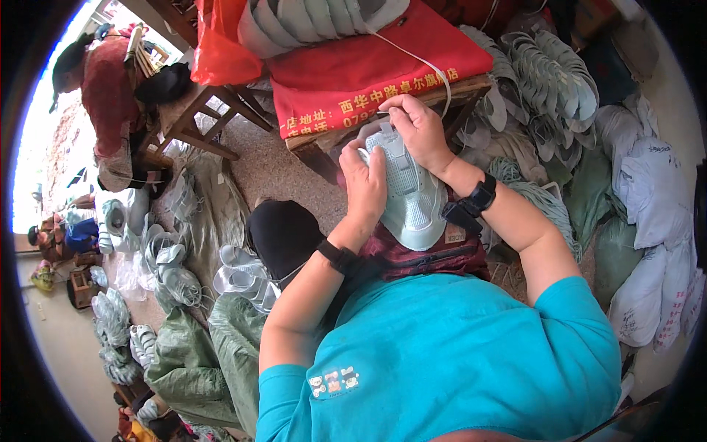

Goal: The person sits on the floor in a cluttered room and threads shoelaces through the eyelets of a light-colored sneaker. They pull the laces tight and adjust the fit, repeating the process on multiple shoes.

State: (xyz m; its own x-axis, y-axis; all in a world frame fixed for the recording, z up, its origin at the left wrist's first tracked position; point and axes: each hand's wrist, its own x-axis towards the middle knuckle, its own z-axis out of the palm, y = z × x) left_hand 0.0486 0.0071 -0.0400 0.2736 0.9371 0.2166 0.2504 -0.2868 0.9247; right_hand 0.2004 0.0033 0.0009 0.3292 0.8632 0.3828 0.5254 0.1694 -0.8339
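Observation:
A pale mint-white mesh shoe upper [418, 225] lies over my lap, its toe toward me. My left hand [364, 183] is closed around its left edge, thumb on the mesh near the tongue. At the upper's far end my right hand [421, 134] is closed in a pinch on a thin white shoelace [446, 87]. The lace loops from beside that hand up over the table edge toward a nested row of shoe uppers [309, 26]. My fingers hide part of the eyelet area.
A red cloth [383, 70] covers the small wooden table ahead, with a red plastic bag [224, 44] at its left. More shoe uppers [552, 81] are piled at right, near white sacks [652, 177]. Green sacks [188, 361] lie at left. Another person [110, 96] sits beyond a wooden stool [195, 121].

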